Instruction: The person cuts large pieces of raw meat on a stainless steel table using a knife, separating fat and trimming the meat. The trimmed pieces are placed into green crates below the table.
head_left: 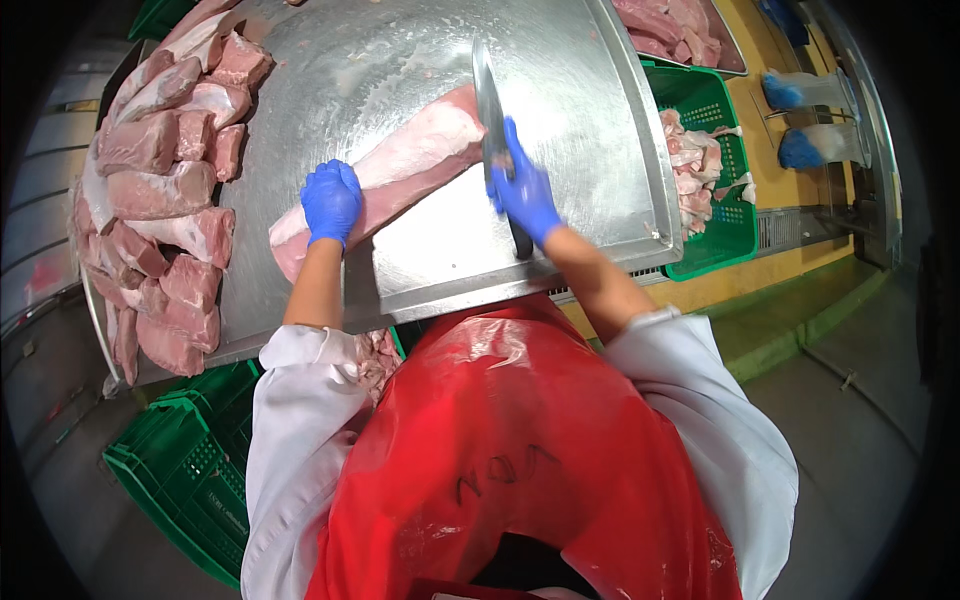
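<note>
Landmark = steel table, everything placed rel. to it.

Far left edge of table: pile of cut meat chunks, pink w/ white fat, stacked along the rim from the top corner down to the near corner, some hanging over the edge. Below the table's near-left corner, on the floor: green crate, mostly under the person's left sleeve.

Table centre-left: left hand, blue glove, palm down, fingers curled together and pressing on the long loin. Loin lies diagonal across the table's middle, low end toward the near-left, high end toward the centre; fat side pale, near end cut pink.

Table centre: knife, broad blade, edge down at the loin's upper end, touching the meat. Right hand, blue glove, wrapped tight round the knife handle, just right of the loin; dark handle end sticks out below the fist.

Near edge of table: red apron and white sleeves, right up against the rim.

Right of table: second green crate w/ meat scraps inside, just beside the table's right rim. Past the table's far-right corner: another tray of meat, partly cut off. Further right: two blue-and-clear boots of another person, well apart from the table.
</note>
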Motion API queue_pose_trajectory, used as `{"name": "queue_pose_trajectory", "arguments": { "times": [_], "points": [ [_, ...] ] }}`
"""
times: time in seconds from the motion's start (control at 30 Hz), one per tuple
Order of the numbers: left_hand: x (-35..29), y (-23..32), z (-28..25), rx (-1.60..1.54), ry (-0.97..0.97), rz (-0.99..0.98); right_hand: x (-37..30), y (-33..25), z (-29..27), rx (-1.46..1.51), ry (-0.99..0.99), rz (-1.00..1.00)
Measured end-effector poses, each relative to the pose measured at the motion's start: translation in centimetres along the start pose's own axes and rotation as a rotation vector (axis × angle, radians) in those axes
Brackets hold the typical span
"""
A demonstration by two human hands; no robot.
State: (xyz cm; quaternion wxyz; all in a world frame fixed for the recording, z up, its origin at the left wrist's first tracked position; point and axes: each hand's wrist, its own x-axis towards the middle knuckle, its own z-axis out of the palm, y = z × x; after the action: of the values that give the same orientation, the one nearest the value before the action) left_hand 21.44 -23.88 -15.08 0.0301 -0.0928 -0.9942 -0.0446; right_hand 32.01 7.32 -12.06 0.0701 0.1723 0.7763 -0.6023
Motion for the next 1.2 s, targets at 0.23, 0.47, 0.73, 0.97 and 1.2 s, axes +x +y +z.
{"name": "queue_pose_trajectory", "arguments": {
  "times": [0.23, 0.47, 0.73, 0.97, 1.2],
  "points": [
    [1.0, 0.6, -0.7, -0.085, -0.065, 0.002, 4.3, -1.7, 1.0, 0.117, 0.008, -0.054],
    [0.1, 0.8, -1.0, -0.078, -0.036, -0.034, -1.0, -0.3, 3.6, 0.234, -0.084, -0.102],
    [-0.7, 0.7, -0.2, -0.207, 0.238, -0.162, -11.5, 3.6, -1.4, -0.069, -0.336, -0.102],
    [0.0, 16.9, -5.9, -0.262, 0.080, 0.356, -6.9, 1.7, -13.5, 0.157, -0.042, -0.122],
    [3.2, 14.3, -4.4, -0.587, -0.167, -0.167, 0.4, 3.0, -6.3, 0.337, -0.089, -0.187]
  ]
}}
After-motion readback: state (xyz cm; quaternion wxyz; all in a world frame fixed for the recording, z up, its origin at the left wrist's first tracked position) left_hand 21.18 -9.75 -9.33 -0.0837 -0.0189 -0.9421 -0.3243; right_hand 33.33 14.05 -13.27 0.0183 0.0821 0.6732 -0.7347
